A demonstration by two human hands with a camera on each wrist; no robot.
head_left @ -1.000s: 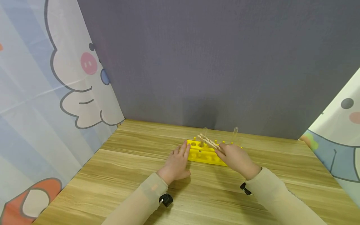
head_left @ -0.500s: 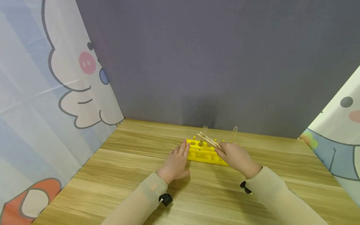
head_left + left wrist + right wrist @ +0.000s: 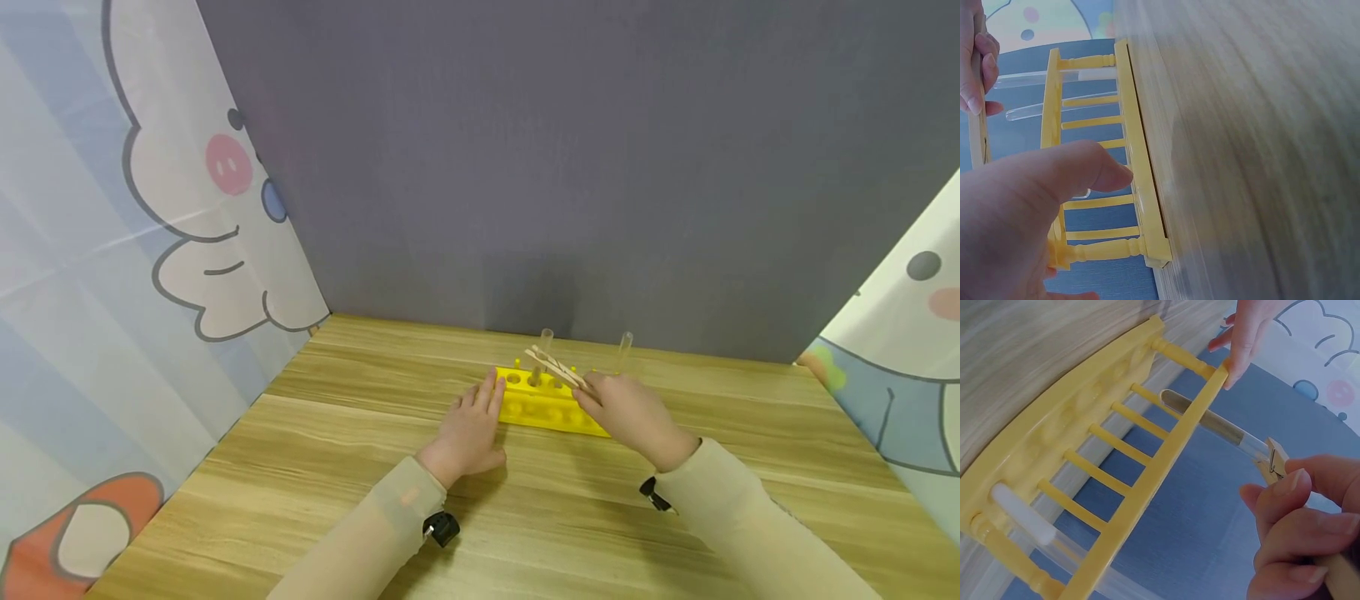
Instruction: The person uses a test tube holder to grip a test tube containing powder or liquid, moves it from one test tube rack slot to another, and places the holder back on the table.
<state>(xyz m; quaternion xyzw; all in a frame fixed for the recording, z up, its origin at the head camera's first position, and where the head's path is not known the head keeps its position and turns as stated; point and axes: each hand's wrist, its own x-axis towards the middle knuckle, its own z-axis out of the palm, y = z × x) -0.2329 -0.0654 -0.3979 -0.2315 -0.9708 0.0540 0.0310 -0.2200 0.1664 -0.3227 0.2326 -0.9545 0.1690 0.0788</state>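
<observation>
My right hand [image 3: 630,421] grips a wooden test tube clamp [image 3: 558,371], fingers curled round it. The clamp's jaws hold a glass test tube [image 3: 1225,428] with dark grey contents near its upper end. That tube passes through a hole in the yellow test tube rack [image 3: 555,412]; its rounded bottom hangs above the rack's base. My left hand [image 3: 463,433] rests its extended fingertips on the rack's left end, thumb apart from the other fingers. A second test tube [image 3: 1022,515] with white contents stands at the rack's right end. Beside it sits a clear tube [image 3: 1025,112].
The rack stands on a wood-grain table [image 3: 360,383] near a grey back panel [image 3: 570,167]. Printed cartoon curtains [image 3: 202,275] hang at both sides. Short yellow pegs [image 3: 517,363] rise behind the rack's top plate.
The clamp and the dark-filled tube have risen slightly relative to the rack. The left hand keeps its place on the rack, and the head view has shifted a little.
</observation>
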